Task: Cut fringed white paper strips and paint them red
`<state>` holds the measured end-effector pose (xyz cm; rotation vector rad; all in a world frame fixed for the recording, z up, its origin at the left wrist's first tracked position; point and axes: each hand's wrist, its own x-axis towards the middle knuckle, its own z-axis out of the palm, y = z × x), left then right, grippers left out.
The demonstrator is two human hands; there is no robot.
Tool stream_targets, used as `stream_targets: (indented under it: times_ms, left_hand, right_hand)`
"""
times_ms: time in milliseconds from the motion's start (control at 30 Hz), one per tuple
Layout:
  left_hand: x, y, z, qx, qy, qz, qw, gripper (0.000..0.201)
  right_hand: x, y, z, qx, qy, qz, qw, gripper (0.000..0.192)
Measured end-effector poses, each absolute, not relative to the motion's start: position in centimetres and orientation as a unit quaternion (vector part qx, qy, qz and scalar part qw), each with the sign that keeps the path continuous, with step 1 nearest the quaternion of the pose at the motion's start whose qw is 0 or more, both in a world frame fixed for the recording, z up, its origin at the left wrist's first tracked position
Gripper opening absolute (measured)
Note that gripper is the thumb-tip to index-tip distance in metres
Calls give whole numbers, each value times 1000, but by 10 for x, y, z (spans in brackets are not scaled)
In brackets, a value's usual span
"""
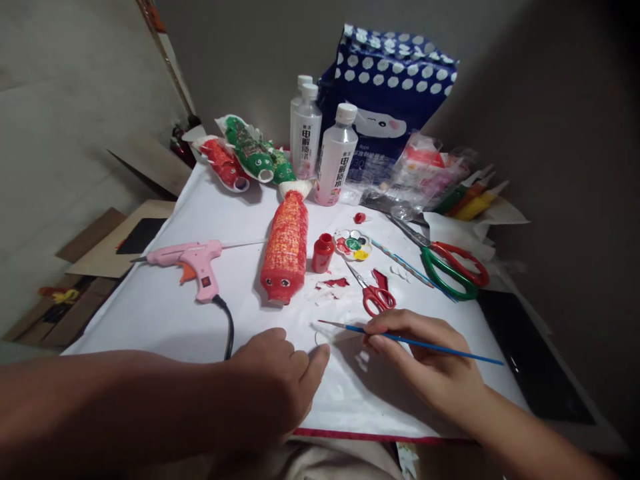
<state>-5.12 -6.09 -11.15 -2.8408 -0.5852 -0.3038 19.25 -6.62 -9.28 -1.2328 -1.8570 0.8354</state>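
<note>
My right hand (pixel 425 360) pinches a thin blue paintbrush (pixel 425 345), its reddish tip pointing left just above the white table covering (pixel 240 393). Close by on the left, my left hand (pixel 285 373) rests with its index finger stretched out and the others curled. That fingertip lies by a faint curved line on the white surface; the thumb is hidden. Beyond the hands lies a red and orange fish (pixel 286 240) with a knitted-looking body and two eyes. To its right stand an open red paint bottle (pixel 323 255) and a flower-shaped palette (pixel 353 245) with several colours.
A pink glue gun (pixel 193 261) lies left, its cord running toward my left arm. Small red scissors (pixel 379 299), green-and-orange-handled scissors (pixel 450 267), another brush (pixel 400 261) and a black tablet-like slab (pixel 535 363) lie right. Drink bottles (pixel 336 160), a blue bag (pixel 385 100) and green fish (pixel 247 148) stand behind.
</note>
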Motion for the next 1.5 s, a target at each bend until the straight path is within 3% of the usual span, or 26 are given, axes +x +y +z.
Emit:
stream_targets:
  times_ms: [633,1500]
  left_hand:
    - [-45,-65,-122,-966,-218,-31,133,46]
    - [-43,-69,-121,-963,-192,-6,187,42]
  right_hand:
    - [192,-63,-93,-384,-792,359,310,12]
    - [188,-67,-94,-405,-782,358,312,10]
